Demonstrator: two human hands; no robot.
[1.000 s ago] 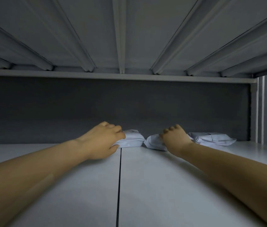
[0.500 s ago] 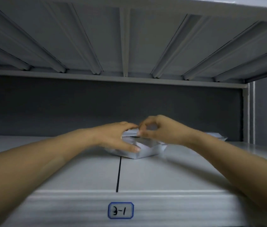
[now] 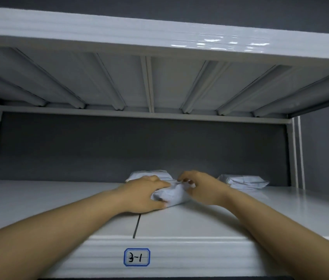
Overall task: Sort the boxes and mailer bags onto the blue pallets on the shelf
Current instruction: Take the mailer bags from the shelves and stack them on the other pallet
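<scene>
White metal shelf [image 3: 38,201], deck seen from the front edge; a dark seam runs front to back down the middle, ending just under the left hand. Upper deck overhead, ribbed underside, glossy front lip. Dark grey back wall behind. White uprights at both rear corners. On the front lip, below and between the two forearms, a blue-bordered label [image 3: 136,257] handwritten "3-1". Both bare forearms reach in from the front, converging mid-shelf. Left hand [image 3: 146,196]: palm down, fingers curled over the near-left end of a white mailer bag [image 3: 172,196], thumb tucked under its lower edge — grasping the bag. Right hand [image 3: 202,188]: just right of the left, knuckles up, fingertips pinching the crumpled top edge of the same bag — also grasping it. That bag sits between the two hands, on or barely off the deck; cannot tell which, picture is motion-soft there. Second bag [image 3: 149,174]: directly behind the left hand, against the back wall, flat, mostly hidden by the knuckles; appears close to the held bag, contact unclear. Third bag [image 3: 244,181]: to the right of the right hand, beyond its wrist, flat on the deck near the back wall, wrinkled, apart from the hand. Whole scene in dim, bluish light.
</scene>
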